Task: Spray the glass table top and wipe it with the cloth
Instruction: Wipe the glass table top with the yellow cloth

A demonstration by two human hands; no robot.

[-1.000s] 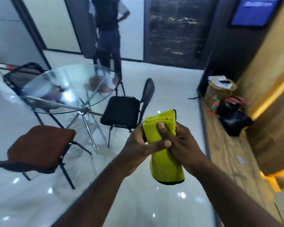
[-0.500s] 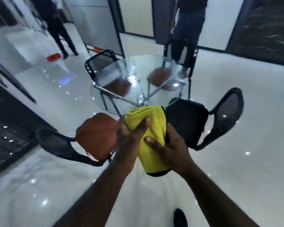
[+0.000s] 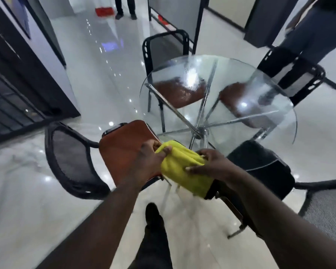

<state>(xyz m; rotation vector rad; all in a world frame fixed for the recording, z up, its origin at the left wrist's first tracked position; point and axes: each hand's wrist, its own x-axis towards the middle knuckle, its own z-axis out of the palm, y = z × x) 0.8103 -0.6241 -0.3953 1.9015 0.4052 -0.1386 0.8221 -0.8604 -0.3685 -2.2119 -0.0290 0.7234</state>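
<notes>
Between left hand (image 3: 146,161) and right hand (image 3: 213,166), cloth (image 3: 176,162) partly hidden.

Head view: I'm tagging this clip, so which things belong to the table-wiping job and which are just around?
Job:
yellow cloth, gripped by left hand and right hand
glass table top

Just around:
nearest brown-seated chair
black chair
red object on the floor
standing person's legs

I see a bright yellow cloth (image 3: 184,168) edged in black, a clear glass counter (image 3: 246,74) on shiny chrome legs (image 3: 201,131), rust-brown chair seats (image 3: 124,148), one black seat (image 3: 260,158), black mesh backs (image 3: 70,150), a glossy pale grey floor (image 3: 27,191), and a red object (image 3: 104,11) far off.
</notes>
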